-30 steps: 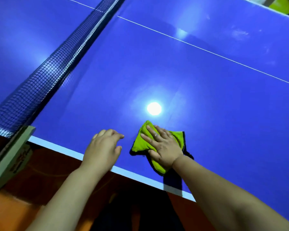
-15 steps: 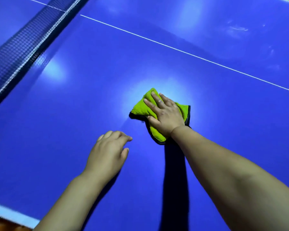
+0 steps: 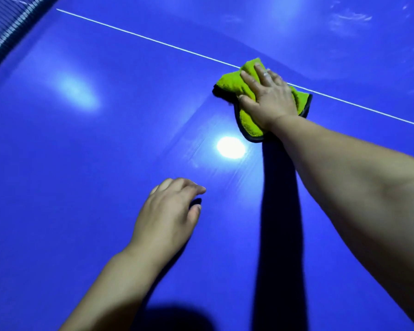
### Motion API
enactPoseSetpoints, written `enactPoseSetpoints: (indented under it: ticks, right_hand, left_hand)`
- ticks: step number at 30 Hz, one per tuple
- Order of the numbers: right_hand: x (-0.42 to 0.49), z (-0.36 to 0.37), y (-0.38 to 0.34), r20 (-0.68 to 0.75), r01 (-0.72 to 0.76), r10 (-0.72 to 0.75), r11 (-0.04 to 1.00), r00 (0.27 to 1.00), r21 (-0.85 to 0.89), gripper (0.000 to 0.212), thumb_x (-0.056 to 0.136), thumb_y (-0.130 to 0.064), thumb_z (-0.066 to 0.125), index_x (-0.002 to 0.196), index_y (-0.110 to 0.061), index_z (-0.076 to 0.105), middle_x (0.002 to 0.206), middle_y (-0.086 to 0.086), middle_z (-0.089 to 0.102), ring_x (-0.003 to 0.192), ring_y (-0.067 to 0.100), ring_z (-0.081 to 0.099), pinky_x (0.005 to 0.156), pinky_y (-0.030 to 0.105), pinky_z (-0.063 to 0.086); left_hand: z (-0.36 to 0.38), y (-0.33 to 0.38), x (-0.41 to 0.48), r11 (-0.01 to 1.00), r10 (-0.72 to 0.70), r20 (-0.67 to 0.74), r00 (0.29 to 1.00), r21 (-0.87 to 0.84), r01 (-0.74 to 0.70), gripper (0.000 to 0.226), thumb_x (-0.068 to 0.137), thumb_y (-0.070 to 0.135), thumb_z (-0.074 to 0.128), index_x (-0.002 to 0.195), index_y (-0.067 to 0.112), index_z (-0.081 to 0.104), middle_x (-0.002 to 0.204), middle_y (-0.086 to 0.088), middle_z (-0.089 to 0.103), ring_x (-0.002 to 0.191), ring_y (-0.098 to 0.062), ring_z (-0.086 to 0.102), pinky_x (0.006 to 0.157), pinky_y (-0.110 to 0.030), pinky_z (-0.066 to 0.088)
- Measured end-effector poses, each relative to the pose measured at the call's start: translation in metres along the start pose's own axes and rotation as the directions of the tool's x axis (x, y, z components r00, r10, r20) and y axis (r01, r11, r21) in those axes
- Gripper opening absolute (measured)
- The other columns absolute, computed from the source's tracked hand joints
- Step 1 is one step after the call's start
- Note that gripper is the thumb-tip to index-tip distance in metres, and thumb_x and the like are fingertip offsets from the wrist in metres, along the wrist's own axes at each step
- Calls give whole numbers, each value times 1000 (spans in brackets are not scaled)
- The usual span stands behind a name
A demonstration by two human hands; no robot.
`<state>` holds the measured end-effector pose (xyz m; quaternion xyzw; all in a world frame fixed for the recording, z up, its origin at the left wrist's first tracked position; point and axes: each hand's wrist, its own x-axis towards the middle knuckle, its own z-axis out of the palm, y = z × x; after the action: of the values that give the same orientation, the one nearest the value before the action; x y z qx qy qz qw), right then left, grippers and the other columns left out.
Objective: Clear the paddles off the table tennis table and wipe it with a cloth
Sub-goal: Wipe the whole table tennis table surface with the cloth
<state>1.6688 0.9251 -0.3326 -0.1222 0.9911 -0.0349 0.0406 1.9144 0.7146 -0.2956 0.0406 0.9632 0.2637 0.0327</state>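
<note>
The net (image 3: 7, 27) edges the far left, and the left hand (image 3: 170, 211), fingers loosely bent and holding nothing, sits low over the blue table tennis table (image 3: 105, 163). Wiping looks to be the step in hand: the right hand (image 3: 268, 99) presses flat, fingers straight, on the yellow-green cloth (image 3: 228, 83) lying across the white centre line (image 3: 153, 40). Smears (image 3: 349, 17) at upper right likely call for the next pass, with nothing in the way.

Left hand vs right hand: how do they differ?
Right hand presses flat on the green cloth; left hand holds nothing. Right hand reaches the white line; left hand is nearer the person. Right hand lies straight; left hand curls loosely. Both are over the blue table.
</note>
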Motion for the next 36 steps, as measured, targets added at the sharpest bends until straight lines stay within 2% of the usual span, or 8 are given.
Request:
enactPoseSetpoints:
  ticks: [7,11,16,20,27,31,34,36]
  right_hand:
    - [-39,1,-4,20,-259,259,966,966,-11,62,95,-59,28,152,-41,14,163,-1,1,148,28,4,119,44,5]
    - [-94,5,-26,46,-293,295,955,954,-42,65,94,-63,28,152,-41,9,162,-1,-1,148,30,0,118,50,3]
    - [-179,11,-71,73,-252,257,965,964,-67,68,92,-66,26,152,-41,7,163,0,-1,148,31,2,116,49,8]
    - [-248,17,-115,91,-214,220,975,971,-67,79,78,-72,8,151,-42,11,162,1,4,147,33,7,114,51,13]
    - [-367,34,-195,78,-87,88,996,993,-14,73,81,-67,31,148,-38,32,158,4,24,142,38,27,108,56,29]
    - [-428,40,-237,96,-18,16,1000,995,12,73,80,-67,33,148,-40,31,159,3,21,143,36,25,109,56,27]
    - [-470,41,-262,97,49,-51,999,994,22,70,80,-63,37,145,-39,37,157,3,27,141,35,30,108,55,32]
    - [-494,42,-270,102,121,-123,992,987,23,67,80,-59,39,145,-40,37,157,3,28,141,35,30,109,52,26]
  left_hand:
    - [-3,-7,-24,999,-39,34,999,-4,39,31,75,25,56,103,22,68,97,8,63,92,-18,58,80,-34,49]
    - [-10,-15,-53,997,-62,25,998,-39,63,31,76,26,55,104,22,68,98,9,63,93,-17,56,81,-32,47]
    - [-22,-28,-98,994,-85,16,996,-65,86,29,76,24,57,103,21,69,98,7,64,94,-18,57,82,-33,47]
    - [-36,-38,-146,985,-136,29,990,-100,138,27,81,13,67,107,20,68,101,8,63,98,-17,54,85,-33,44]
    - [-63,-54,-237,983,-168,51,985,-64,171,28,79,13,69,106,20,68,104,4,65,103,-21,55,85,-34,43]
    - [-72,-57,-288,979,-197,62,978,-45,200,29,80,16,69,108,21,68,106,4,64,107,-21,53,85,-35,42]
    - [-75,-55,-318,982,-181,63,981,-44,184,29,80,16,68,109,22,67,106,5,63,106,-20,53,83,-33,41]
    - [-76,-52,-329,983,-171,71,983,-49,175,29,81,18,68,109,22,67,106,7,63,106,-18,52,82,-32,40]
